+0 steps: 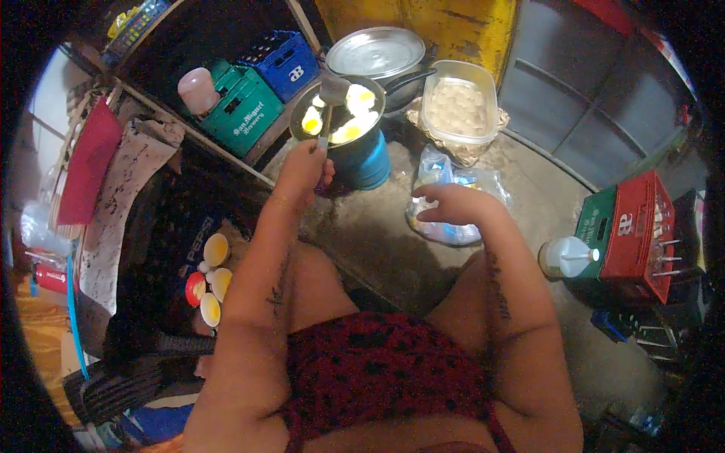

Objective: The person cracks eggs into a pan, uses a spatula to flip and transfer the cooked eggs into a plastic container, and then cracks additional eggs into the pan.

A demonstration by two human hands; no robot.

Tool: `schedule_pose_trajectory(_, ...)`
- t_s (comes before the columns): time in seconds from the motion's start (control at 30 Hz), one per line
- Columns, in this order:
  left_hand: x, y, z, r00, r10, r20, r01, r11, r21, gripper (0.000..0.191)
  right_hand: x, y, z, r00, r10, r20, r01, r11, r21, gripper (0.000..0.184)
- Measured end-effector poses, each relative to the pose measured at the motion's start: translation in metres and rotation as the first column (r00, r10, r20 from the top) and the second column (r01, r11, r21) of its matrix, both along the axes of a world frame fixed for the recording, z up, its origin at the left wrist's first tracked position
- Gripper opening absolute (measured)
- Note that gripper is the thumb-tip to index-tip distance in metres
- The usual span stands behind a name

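Observation:
My left hand point(307, 167) grips the handle of a spatula point(334, 92), whose broad blade is over a frying pan point(294, 116). Several eggs with yellow yolks, one a fried egg point(312, 121) at the left, lie in the dark pan. The pan is on top of a blue cylindrical stove or tank point(371, 164). My right hand point(447, 205) has its fingers apart, over or against a clear plastic bag point(461, 233) with things inside. Whether it touches the bag I cannot tell.
Beyond the bag, a clear plastic tub point(461, 136) stands on brown paper or carton. A metal lid point(376, 51) leans behind the pan. Green point(243, 113) and blue crates point(291, 68) are at left; a red crate point(637, 238) and a jug point(566, 256) at right. Cups with yellow contents point(216, 249) stand lower left.

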State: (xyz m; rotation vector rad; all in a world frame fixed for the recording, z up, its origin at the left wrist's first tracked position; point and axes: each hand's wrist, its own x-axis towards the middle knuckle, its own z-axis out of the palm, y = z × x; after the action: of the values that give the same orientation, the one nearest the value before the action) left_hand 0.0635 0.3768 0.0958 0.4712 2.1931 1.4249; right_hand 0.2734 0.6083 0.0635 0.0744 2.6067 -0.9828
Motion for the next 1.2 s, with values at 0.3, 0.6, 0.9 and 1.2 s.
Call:
schedule_pose_trajectory(0.3,0.011,-0.012,0.01,0.988,0.118,-0.105,-0.139,0.963,-0.231,0.02,0.007,0.005,0.005,0.999,-0.039,0.034,0.04,0.999,-0.024,0.057)
schedule_pose_trajectory(0.6,0.002,-0.023,-0.031,0.956,0.131,0.261,-0.151,0.987,0.058,0.013,0.002,0.0,0.002,0.999,-0.016,0.041,0.017,1.0,-0.016,0.058)
schedule_pose_trajectory(0.9,0.009,0.017,0.005,0.996,-0.011,0.091,0.008,0.999,0.034,0.016,0.001,0.005,-0.002,1.0,0.011,0.02,-0.011,1.0,-0.018,0.064)
schedule_pose_trajectory(1.2,0.003,-0.006,0.003,0.994,0.059,-0.096,-0.08,0.968,-0.238,0.02,0.008,0.007,0.003,0.999,-0.029,0.039,0.03,0.999,-0.014,0.057)
